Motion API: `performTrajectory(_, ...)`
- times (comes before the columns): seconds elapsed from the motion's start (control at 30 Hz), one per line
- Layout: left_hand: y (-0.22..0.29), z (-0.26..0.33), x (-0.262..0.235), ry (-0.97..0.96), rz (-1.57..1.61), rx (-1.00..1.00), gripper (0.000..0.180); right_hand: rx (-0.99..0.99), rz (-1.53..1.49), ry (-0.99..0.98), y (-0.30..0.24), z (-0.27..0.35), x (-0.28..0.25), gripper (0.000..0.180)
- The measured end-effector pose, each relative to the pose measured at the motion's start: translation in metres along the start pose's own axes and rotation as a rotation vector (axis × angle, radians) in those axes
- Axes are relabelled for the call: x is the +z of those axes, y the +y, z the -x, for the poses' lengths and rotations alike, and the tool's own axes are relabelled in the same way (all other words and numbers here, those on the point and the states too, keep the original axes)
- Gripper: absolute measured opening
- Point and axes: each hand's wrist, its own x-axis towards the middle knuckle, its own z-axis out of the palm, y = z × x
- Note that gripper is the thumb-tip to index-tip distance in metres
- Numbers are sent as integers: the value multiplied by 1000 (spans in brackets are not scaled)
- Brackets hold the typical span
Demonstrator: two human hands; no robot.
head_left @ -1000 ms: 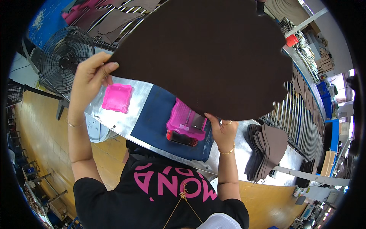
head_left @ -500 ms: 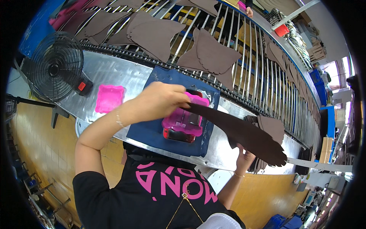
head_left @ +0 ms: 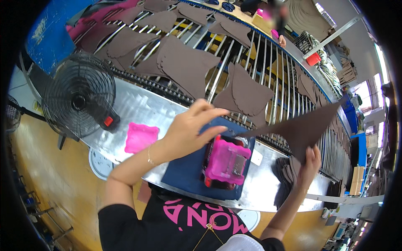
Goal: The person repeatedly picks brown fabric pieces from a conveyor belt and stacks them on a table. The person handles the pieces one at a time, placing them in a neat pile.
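Note:
A thin, flat dark-brown sheet piece [head_left: 303, 127] is raised and tilted over the right part of the metal bench. My right hand [head_left: 309, 164] grips it by its lower edge. Its narrow end points toward my left hand [head_left: 194, 130], whose thumb and forefinger are spread with nothing between them. Below that hand, a pink tray-like holder with scalloped edges [head_left: 222, 163] sits on a red and black object [head_left: 208, 180], mostly hidden under it. Both rest on a dark blue mat [head_left: 184, 178].
Beyond the bench [head_left: 264, 188] runs a rack of metal rods [head_left: 217, 79] carrying overlapping brown pieces [head_left: 188, 62]. A pink scalloped tray [head_left: 141, 137] and a black fan [head_left: 79, 100] stand at left. A stack of brown pieces [head_left: 284, 173] lies right. Across the rack is another person's hand [head_left: 282, 41].
My left hand has let go of the brown piece and opened. My right hand has carried the piece up and to the right, away from the pink holder. The view has shifted.

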Motion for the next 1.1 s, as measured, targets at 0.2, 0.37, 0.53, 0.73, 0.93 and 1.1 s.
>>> performTrajectory(0.2, -55, 30, -32, 272, 75, -227, 32, 189, -277, -278, 29, -141, 185, 44)
performTrajectory(0.37, -91, 33, -33, 265, 107, -265, 31, 220, -344, -335, 65, -239, 331, 34)
performTrajectory(0.53, -93, 42, -39, 239, 132, -351, 31, 271, -296, -287, 89, -293, 447, 22)
performTrajectory(0.73, -99, 39, -38, 169, 171, -446, 30, 353, -236, -272, 128, -328, 516, 20)
performTrajectory(0.93, -104, 41, -33, 154, 194, -493, 30, 365, -101, -227, 162, -348, 544, 21)
performTrajectory(1.1, -102, 38, -32, 161, 207, -490, 30, 175, 154, -76, 191, -378, 516, 38)
